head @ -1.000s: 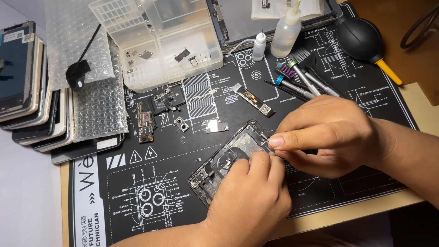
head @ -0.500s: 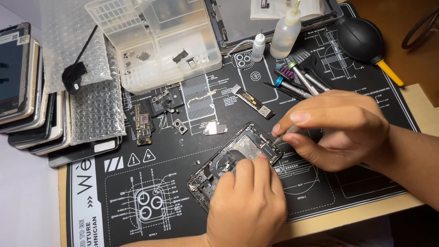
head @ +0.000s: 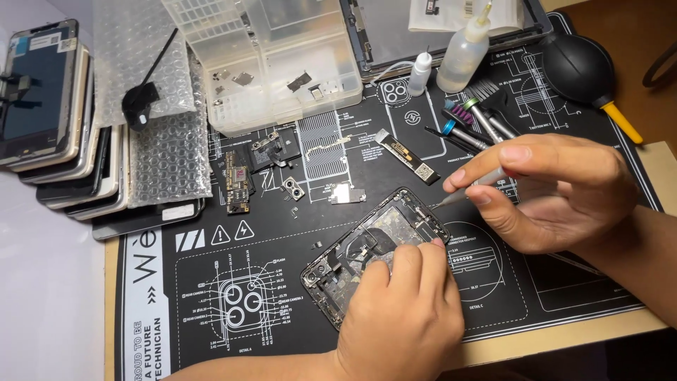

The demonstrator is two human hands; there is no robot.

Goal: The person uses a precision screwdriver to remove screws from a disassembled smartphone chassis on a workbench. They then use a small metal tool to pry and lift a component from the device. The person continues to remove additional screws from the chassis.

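An opened phone housing (head: pixel 367 247) lies tilted on the black repair mat (head: pixel 211 282), its insides showing. My left hand (head: pixel 402 310) presses down on its near end with curled fingers and holds it still. My right hand (head: pixel 557 190) grips a thin grey screwdriver (head: pixel 469 190) between thumb and fingers. The tool's tip hovers just beside the housing's upper right corner. Loose phone parts lie above the housing: a small logic board (head: pixel 238 183), a camera module (head: pixel 293 189) and a flat cable strip (head: pixel 407 156).
A clear plastic parts box (head: pixel 282 63) stands at the back. Bubble wrap (head: pixel 166 141) and a stack of phones (head: pixel 49 120) lie at the left. Two squeeze bottles (head: pixel 465 49), several screwdrivers (head: pixel 472 123) and a black rubber air blower (head: pixel 582 67) sit at the back right.
My right hand has lifted away from the housing to the right, and the screwdriver tip now shows clear of the phone's corner. My left hand stays on the housing.
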